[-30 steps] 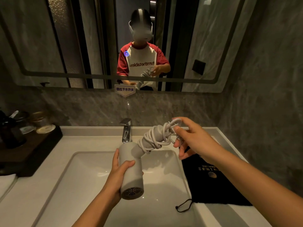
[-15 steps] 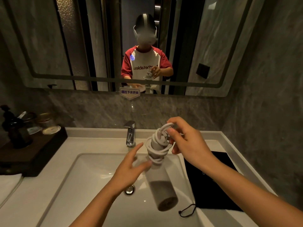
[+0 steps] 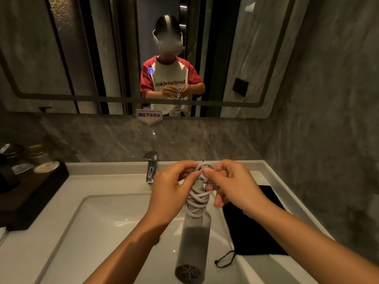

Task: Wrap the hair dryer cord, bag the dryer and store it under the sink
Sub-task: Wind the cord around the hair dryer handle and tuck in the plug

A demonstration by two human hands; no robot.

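A grey hair dryer (image 3: pixel 193 242) hangs over the white sink basin (image 3: pixel 102 226), barrel pointing down toward me. Its pale cord (image 3: pixel 198 198) is coiled around the handle. At the top of the handle both hands meet: my left hand (image 3: pixel 171 193) pinches the cord's upper loops, and my right hand (image 3: pixel 231 184) grips the cord end there too. A black drawstring bag (image 3: pixel 254 228) lies flat on the counter to the right of the basin, its string (image 3: pixel 224 260) trailing over the rim.
A chrome faucet (image 3: pixel 151 168) stands behind the basin. On the left counter a dark wooden tray (image 3: pixel 30 199) carries jars and cups. A mirror (image 3: pixel 82 58) above reflects a person. A marble wall (image 3: pixel 328 140) closes the right side.
My left hand let go of the dryer's barrel and rose to the cord at the handle top. The dryer swung to hang barrel-down from my right hand.
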